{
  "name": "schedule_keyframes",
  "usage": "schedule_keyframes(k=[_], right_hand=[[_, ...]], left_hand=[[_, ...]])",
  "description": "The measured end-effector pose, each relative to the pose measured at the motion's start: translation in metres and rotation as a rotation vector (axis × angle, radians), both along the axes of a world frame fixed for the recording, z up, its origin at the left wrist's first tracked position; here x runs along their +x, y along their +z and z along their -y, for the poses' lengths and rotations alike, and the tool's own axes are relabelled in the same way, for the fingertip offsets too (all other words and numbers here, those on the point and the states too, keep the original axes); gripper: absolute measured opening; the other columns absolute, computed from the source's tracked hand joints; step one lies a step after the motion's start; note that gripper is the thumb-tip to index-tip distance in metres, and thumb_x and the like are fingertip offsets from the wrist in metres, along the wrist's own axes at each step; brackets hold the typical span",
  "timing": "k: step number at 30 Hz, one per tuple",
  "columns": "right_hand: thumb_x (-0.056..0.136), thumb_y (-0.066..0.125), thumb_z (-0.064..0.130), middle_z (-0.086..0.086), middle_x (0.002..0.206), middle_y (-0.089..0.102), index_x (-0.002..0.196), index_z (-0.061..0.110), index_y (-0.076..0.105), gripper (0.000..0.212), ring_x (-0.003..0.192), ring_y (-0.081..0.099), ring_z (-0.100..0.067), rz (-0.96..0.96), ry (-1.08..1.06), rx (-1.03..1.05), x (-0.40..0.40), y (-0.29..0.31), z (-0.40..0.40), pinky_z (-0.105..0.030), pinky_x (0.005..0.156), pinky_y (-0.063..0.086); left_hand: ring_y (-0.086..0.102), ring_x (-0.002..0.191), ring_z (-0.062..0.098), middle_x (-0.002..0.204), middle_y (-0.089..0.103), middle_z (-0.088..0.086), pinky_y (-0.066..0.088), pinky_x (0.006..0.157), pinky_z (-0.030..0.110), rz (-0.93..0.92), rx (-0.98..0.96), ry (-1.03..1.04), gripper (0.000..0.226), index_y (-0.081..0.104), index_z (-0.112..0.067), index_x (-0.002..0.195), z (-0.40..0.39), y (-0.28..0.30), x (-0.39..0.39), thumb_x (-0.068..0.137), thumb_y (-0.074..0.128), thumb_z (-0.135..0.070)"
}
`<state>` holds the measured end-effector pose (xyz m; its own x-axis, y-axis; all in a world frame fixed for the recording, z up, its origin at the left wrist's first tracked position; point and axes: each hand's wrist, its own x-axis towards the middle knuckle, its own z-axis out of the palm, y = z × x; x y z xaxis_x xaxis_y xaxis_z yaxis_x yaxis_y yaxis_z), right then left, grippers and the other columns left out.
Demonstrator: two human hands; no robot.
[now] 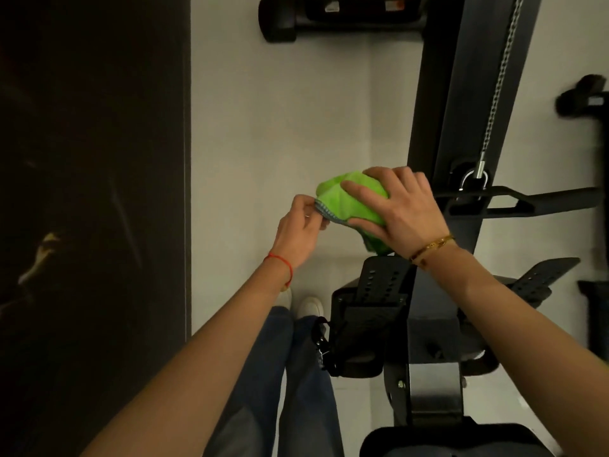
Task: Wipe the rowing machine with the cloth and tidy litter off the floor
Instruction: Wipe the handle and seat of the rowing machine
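Note:
A bright green cloth [339, 199] with a blue-grey stitched edge is bunched in the air at the middle of the view. My right hand [398, 209] grips the bulk of it, fingers curled over the top. My left hand [303, 225] pinches the cloth's stitched edge at its left side. The black rowing machine [438, 127] runs up the right side, with its rail, silver chain [501, 77], pull handle [527, 199] and footplates [379, 291] just below and right of my hands.
Pale floor [280, 110] lies between the rower and a dark mat or panel [92, 192] on the left. A black dumbbell-like piece of equipment [329, 18] sits at the top. More black gear [586, 97] stands at the right edge. My legs and white shoes [306, 305] are below.

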<state>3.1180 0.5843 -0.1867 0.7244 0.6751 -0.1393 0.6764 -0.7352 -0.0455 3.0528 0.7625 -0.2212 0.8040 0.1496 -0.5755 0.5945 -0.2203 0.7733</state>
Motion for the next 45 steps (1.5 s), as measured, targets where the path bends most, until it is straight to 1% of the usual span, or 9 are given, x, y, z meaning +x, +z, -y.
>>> schedule_keyframes(k=[5, 10, 13, 19, 27, 32, 36, 40, 45], right_hand=[[0.093, 0.039, 0.056, -0.015, 0.125, 0.054, 0.134, 0.026, 0.050, 0.052, 0.102, 0.048, -0.034, 0.075, 0.000, 0.003, -0.001, 0.008, 0.040, -0.042, 0.080, 0.036], [0.085, 0.033, 0.075, -0.009, 0.127, 0.055, 0.134, 0.034, 0.048, 0.066, 0.108, 0.049, -0.034, 0.042, -0.007, -0.004, 0.000, 0.004, 0.004, -0.042, 0.084, 0.036], [0.086, 0.031, 0.073, -0.006, 0.125, 0.056, 0.134, 0.036, 0.047, 0.062, 0.106, 0.051, -0.032, 0.036, 0.012, -0.024, -0.001, -0.007, -0.026, -0.041, 0.081, 0.037], [0.089, 0.046, 0.062, -0.013, 0.121, 0.055, 0.135, 0.029, 0.050, 0.056, 0.101, 0.049, -0.034, 0.072, -0.066, 0.025, -0.005, 0.005, 0.038, -0.042, 0.078, 0.038], [0.087, 0.047, 0.064, -0.004, 0.119, 0.059, 0.124, 0.032, 0.056, 0.050, 0.106, 0.053, -0.032, 0.099, 0.074, 0.037, -0.001, -0.013, -0.035, -0.041, 0.080, 0.039], [0.089, 0.050, 0.057, -0.014, 0.115, 0.057, 0.125, 0.022, 0.057, 0.050, 0.098, 0.049, -0.033, 0.116, -0.052, 0.073, -0.005, -0.001, 0.028, -0.040, 0.076, 0.039], [0.088, 0.049, 0.060, -0.012, 0.116, 0.057, 0.127, 0.026, 0.056, 0.053, 0.101, 0.047, -0.032, 0.111, -0.099, 0.095, -0.009, 0.000, 0.012, -0.041, 0.076, 0.038], [0.086, 0.052, 0.061, -0.005, 0.115, 0.060, 0.121, 0.031, 0.059, 0.046, 0.104, 0.051, -0.032, 0.118, 0.006, 0.087, -0.009, -0.017, -0.039, -0.039, 0.076, 0.039], [0.091, 0.049, 0.055, -0.012, 0.115, 0.054, 0.122, 0.024, 0.058, 0.044, 0.100, 0.045, -0.033, 0.131, -0.047, 0.114, -0.009, -0.003, 0.028, -0.041, 0.075, 0.039]], left_hand=[[0.063, 0.074, 0.008, 0.090, 0.068, 0.007, 0.047, 0.077, 0.023, -0.021, -0.069, 0.057, 0.019, 0.050, -0.012, 0.106, 0.000, -0.003, 0.003, 0.099, 0.044, -0.028], [0.065, 0.090, 0.020, 0.092, 0.067, 0.005, 0.051, 0.091, 0.039, -0.022, -0.043, -0.004, 0.024, 0.050, -0.014, 0.115, -0.002, -0.001, 0.004, 0.099, 0.041, -0.030], [0.065, 0.099, 0.025, 0.098, 0.068, 0.006, 0.050, 0.094, 0.045, -0.034, -0.027, -0.052, 0.028, 0.048, -0.021, 0.113, -0.006, -0.002, 0.004, 0.097, 0.034, -0.038], [0.064, 0.082, 0.017, 0.087, 0.066, 0.003, 0.048, 0.087, 0.033, -0.024, -0.103, 0.002, 0.019, 0.048, -0.017, 0.108, -0.004, 0.001, 0.004, 0.101, 0.036, -0.030], [0.064, 0.101, 0.030, 0.095, 0.066, 0.007, 0.049, 0.097, 0.053, -0.035, -0.139, -0.034, 0.015, 0.048, -0.041, 0.092, -0.012, -0.008, 0.002, 0.085, 0.038, -0.050], [0.061, 0.091, 0.018, 0.082, 0.064, -0.005, 0.046, 0.101, 0.046, -0.036, -0.176, -0.013, 0.015, 0.048, -0.021, 0.106, -0.010, -0.005, 0.003, 0.101, 0.037, -0.030], [0.062, 0.088, 0.021, 0.082, 0.064, -0.003, 0.047, 0.100, 0.048, -0.045, -0.166, -0.045, 0.013, 0.047, -0.024, 0.102, -0.011, -0.005, 0.005, 0.099, 0.038, -0.034], [0.064, 0.100, 0.031, 0.090, 0.066, 0.003, 0.048, 0.097, 0.052, -0.066, -0.126, -0.087, 0.018, 0.048, -0.042, 0.086, -0.019, -0.011, 0.006, 0.080, 0.038, -0.054], [0.061, 0.098, 0.020, 0.086, 0.065, -0.005, 0.044, 0.102, 0.042, -0.074, -0.169, -0.078, 0.015, 0.047, -0.023, 0.106, -0.016, -0.007, 0.007, 0.100, 0.038, -0.033]])
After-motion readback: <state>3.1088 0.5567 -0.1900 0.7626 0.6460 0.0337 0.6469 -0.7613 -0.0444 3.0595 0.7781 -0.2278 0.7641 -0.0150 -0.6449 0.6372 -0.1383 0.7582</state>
